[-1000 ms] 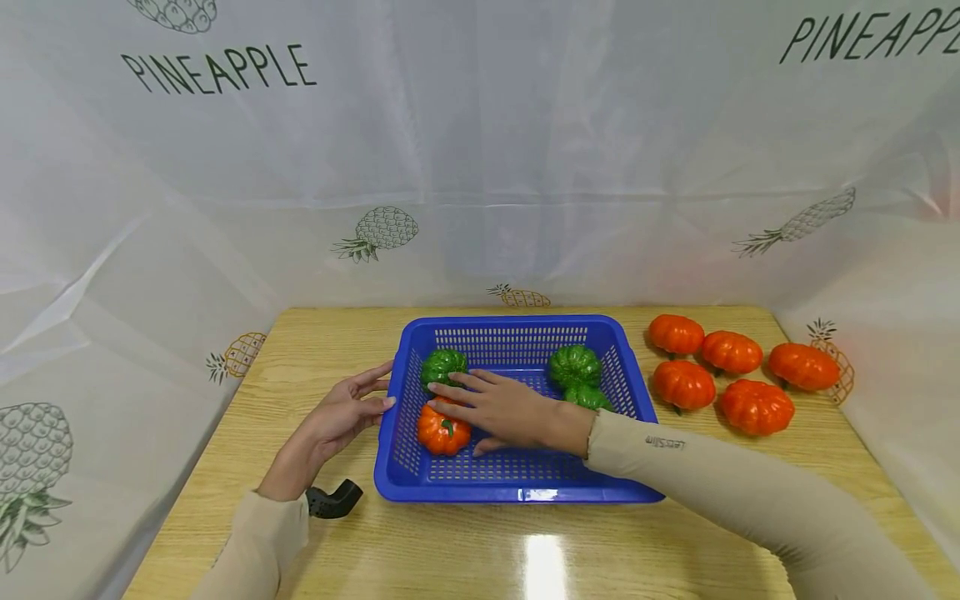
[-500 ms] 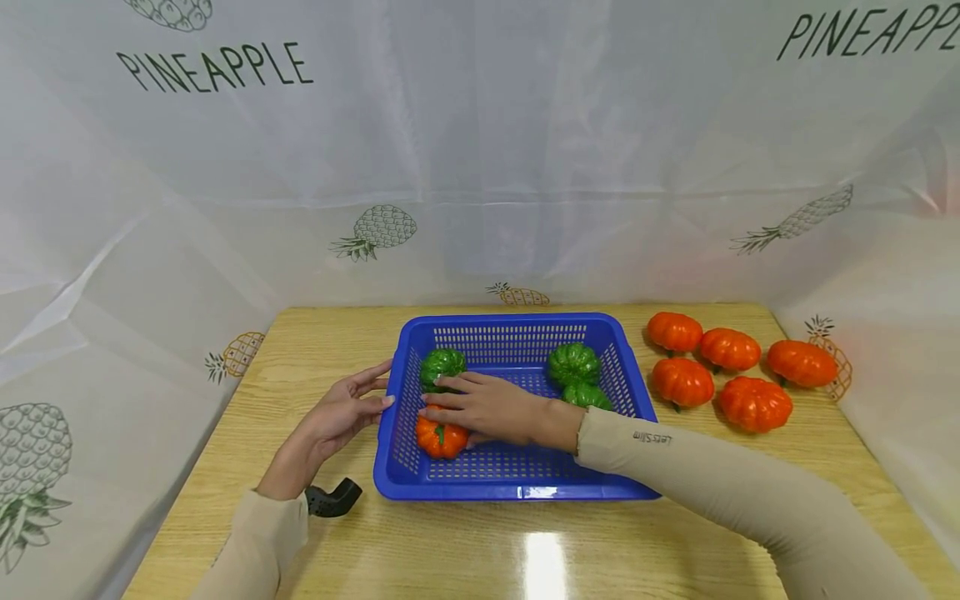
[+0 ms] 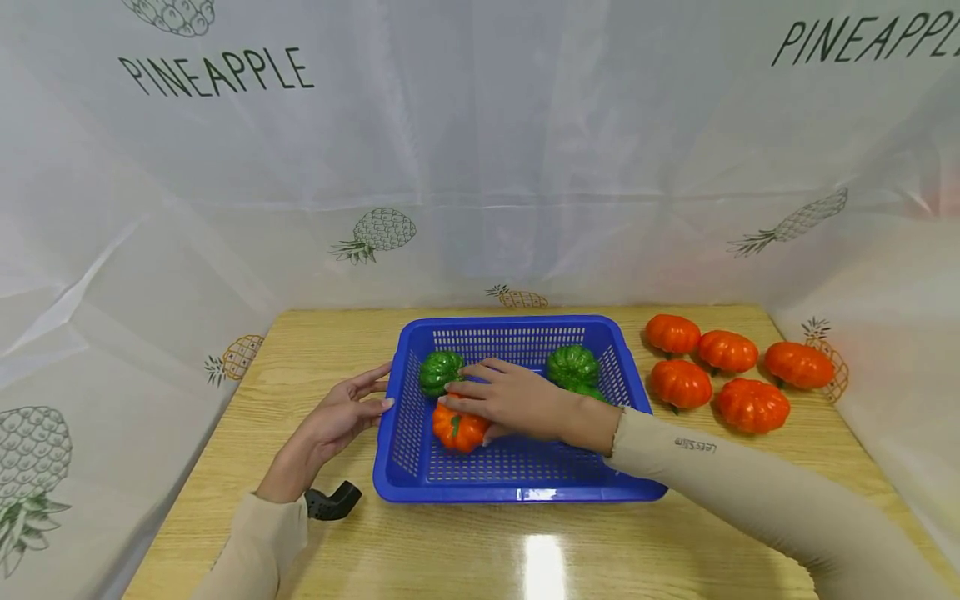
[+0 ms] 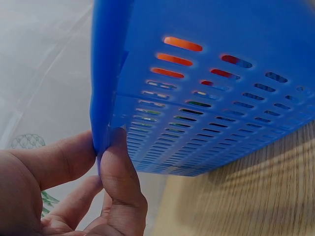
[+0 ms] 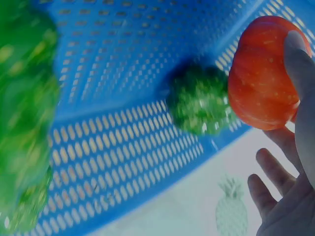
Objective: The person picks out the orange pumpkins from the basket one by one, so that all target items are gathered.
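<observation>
My left hand (image 3: pixel 337 421) pinches the left rim of a blue plastic basket (image 3: pixel 480 493); the left wrist view shows thumb and fingers on either side of the rim (image 4: pixel 104 73). Inside the basket, my right hand (image 3: pixel 517 400) holds an orange-red pumpkin (image 3: pixel 459 429) between thumb and fingers. The right wrist view shows this pumpkin (image 5: pixel 261 73) in the grasp, with some fingers spread away from it. A green pumpkin (image 3: pixel 441 372) sits in the basket's back left. Two more green ones, the rear green pumpkin (image 3: pixel 573 365) and one partly hidden by my right wrist, lie toward its right side.
Several orange-red pumpkins (image 3: pixel 681 383) lie on the wooden table (image 3: pixel 420 550) to the right of the basket. A black curved object (image 3: pixel 333 502) is by my left wrist. A white sheet (image 3: pixel 480 150) printed with pineapples hangs behind and along the sides.
The right hand has closed its grasp on the orange-red pumpkin and shifted it a little to the right inside the basket. The left hand stays on the rim.
</observation>
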Motion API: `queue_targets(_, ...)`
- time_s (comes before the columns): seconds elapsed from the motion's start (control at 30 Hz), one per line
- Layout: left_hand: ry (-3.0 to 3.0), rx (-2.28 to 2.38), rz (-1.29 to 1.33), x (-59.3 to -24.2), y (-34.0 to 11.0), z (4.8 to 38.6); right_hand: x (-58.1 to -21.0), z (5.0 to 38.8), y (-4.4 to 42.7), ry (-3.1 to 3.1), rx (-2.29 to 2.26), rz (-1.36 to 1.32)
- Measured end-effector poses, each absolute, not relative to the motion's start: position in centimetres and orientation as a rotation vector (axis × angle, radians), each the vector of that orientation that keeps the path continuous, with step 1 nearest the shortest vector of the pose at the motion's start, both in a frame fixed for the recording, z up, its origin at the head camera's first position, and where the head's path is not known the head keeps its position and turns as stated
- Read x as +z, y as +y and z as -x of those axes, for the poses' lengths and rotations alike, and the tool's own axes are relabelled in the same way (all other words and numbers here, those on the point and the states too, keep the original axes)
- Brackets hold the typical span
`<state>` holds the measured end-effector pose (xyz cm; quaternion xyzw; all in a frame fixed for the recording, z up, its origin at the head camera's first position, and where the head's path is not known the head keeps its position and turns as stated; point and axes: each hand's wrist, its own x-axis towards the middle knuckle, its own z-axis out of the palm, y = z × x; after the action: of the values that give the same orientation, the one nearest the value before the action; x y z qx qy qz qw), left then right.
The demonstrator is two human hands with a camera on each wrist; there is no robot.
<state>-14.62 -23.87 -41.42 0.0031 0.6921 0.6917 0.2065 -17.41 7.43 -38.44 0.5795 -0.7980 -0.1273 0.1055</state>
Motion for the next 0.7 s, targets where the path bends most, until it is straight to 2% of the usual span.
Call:
queue_targets(0.33, 1.939, 1.925, -0.002, -41.6, -24.1, 14.6, -35.6, 16.6, 13.0, -2.385, -0.177, -1.548)
queue_targets(0.7, 1.932, 1.923, -0.023, -41.4, -23.9, 14.5, -35.2, 15.6, 19.6, -2.327, -0.02, -1.388)
